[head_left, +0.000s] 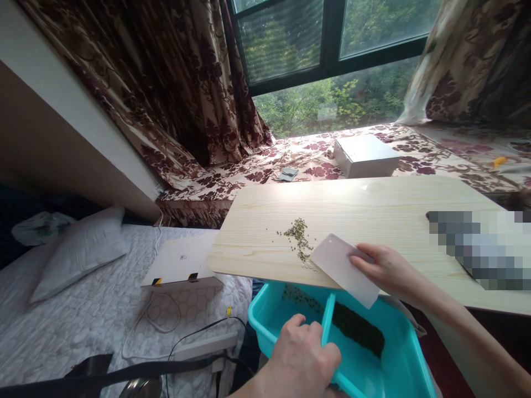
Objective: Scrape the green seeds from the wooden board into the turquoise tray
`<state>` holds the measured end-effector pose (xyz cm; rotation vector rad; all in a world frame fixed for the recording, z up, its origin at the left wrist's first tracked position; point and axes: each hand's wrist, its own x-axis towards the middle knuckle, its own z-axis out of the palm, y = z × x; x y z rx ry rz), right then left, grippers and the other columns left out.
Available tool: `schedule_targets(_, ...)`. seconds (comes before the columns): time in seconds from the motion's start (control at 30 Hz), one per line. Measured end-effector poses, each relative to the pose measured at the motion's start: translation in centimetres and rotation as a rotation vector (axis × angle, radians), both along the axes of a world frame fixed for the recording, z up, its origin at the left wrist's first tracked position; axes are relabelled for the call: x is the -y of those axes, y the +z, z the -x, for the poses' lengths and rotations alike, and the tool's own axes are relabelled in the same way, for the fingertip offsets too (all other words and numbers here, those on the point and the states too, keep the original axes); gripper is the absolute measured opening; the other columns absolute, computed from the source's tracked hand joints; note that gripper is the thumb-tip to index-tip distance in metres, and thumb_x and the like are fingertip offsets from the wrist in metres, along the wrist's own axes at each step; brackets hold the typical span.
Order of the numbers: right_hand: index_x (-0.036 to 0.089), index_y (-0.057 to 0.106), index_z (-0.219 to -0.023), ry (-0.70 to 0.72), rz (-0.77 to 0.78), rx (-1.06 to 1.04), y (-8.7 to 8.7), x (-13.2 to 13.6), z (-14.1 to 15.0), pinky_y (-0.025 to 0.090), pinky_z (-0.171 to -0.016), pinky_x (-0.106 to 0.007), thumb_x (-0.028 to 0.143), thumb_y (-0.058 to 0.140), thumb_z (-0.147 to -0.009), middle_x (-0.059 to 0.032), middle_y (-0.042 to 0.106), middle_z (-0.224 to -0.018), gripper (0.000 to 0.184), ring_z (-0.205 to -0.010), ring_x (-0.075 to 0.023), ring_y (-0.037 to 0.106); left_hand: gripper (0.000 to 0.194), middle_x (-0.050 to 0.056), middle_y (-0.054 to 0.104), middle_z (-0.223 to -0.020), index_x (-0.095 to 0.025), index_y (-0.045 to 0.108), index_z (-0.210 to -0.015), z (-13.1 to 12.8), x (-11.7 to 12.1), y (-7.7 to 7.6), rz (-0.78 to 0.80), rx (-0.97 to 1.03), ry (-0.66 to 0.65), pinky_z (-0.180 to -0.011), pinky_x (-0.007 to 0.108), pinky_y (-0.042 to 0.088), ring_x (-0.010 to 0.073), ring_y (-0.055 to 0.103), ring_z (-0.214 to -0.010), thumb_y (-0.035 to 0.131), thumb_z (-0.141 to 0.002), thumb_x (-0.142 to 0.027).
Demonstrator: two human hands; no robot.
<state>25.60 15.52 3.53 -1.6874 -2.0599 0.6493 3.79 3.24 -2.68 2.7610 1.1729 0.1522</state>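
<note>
**Scraper (346, 271) beside loose seeds (297, 229)**

From where I stand, the table (240, 237) carries the seeds toward its left end, trailing to its near edge. Below that edge sits the tub (258, 326), more specks scattered in its left compartment. The left hand (305, 351) is half curled at the tub's near rim, by the divider (328, 315); I cannot tell whether it grips. The scraper has its left corner just beside the seeds; a dark heap (359, 329) lies in the right compartment. The right hand (384, 268) pinches the scraper between thumb and fingers.

I judge this to be scraping up seeds; the next stroke seems to call for a low scraper behind them and a steady tub.
</note>
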Motion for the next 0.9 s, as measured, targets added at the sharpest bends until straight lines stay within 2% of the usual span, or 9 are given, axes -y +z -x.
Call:
schedule_targets(0.2,0.025,0.045,-0.057,0.071,0.027,-0.009,0.1,1.1,2.3,0.034,-0.049,-0.028,0.035,0.048,-0.081,-0.0001,0.056,-0.052,0.027,-0.051,-0.0162,0.053,0.048,0.002,0.060,-0.065,-0.021,0.063,-0.071,-0.2,-0.1,0.2,0.018,0.004,0.002,-0.079,0.040,0.050,0.0221,0.061,-0.066,0.084,-0.067,-0.064)
schedule_targets(0.37,0.024,0.053,-0.062,0.200,0.054,-0.004,1.3,2.1,2.7,0.035,-0.050,-0.028,0.034,0.046,-0.086,-0.0009,0.060,-0.056,0.027,-0.053,-0.0167,0.054,0.053,0.003,0.063,-0.067,-0.020,0.065,-0.073,0.4,-0.1,0.5,0.063,-0.009,0.036,-0.079,0.043,0.051,0.0241,0.062,-0.069,0.085,-0.063,-0.069)
schedule_targets(0.5,0.023,0.063,-0.071,0.156,-0.013,0.024,2.1,1.6,2.8,0.036,-0.050,-0.027,0.032,0.047,-0.085,-0.0011,0.065,-0.059,0.024,-0.052,-0.0164,0.056,0.055,0.003,0.064,-0.072,-0.020,0.066,-0.076,1.5,-0.1,0.7,0.099,-0.014,0.048,-0.081,0.042,0.051,0.0241,0.064,-0.073,0.083,-0.065,-0.071)
schedule_targets(0.6,0.023,0.062,-0.070,0.148,-0.066,0.073,2.0,1.2,3.9,0.037,-0.052,-0.026,0.028,0.047,-0.084,-0.0032,0.069,-0.063,0.022,-0.057,-0.0170,0.059,0.054,0.003,0.065,-0.072,-0.020,0.067,-0.077,1.9,-0.1,0.8,0.119,0.001,0.036,-0.083,0.042,0.051,0.0234,0.064,-0.074,0.083,-0.066,-0.070)
schedule_targets(0.77,0.023,0.057,-0.069,0.301,-0.049,0.116,2.3,2.6,6.0,0.038,-0.053,-0.026,0.023,0.044,-0.090,-0.0035,0.068,-0.066,0.025,-0.055,-0.0156,0.057,0.055,0.003,0.064,-0.072,-0.020,0.068,-0.078,1.9,-0.2,0.3,0.116,0.023,0.066,-0.082,0.043,0.052,0.0237,0.064,-0.073,0.083,-0.065,-0.071)
schedule_targets(0.83,0.023,0.058,-0.070,0.368,-0.070,0.101,2.7,3.1,5.7,0.040,-0.054,-0.026,0.024,0.043,-0.093,-0.0040,0.068,-0.070,0.028,-0.057,-0.0157,0.059,0.056,0.003,0.063,-0.072,-0.020,0.068,-0.077,2.5,-0.1,0.0,0.116,0.035,0.081,-0.081,0.042,0.052,0.0227,0.062,-0.070,0.084,-0.062,-0.073)
schedule_targets(0.9,0.024,0.062,-0.076,0.359,-0.124,0.066,3.0,2.9,4.7,0.044,-0.056,-0.027,0.025,0.044,-0.094,-0.0049,0.070,-0.073,0.026,-0.062,-0.0175,0.063,0.057,0.002,0.062,-0.070,-0.021,0.067,-0.072,3.5,0.4,-0.5,0.093,0.060,0.124,-0.076,0.040,0.052,0.0216,0.060,-0.066,0.085,-0.058,-0.074)
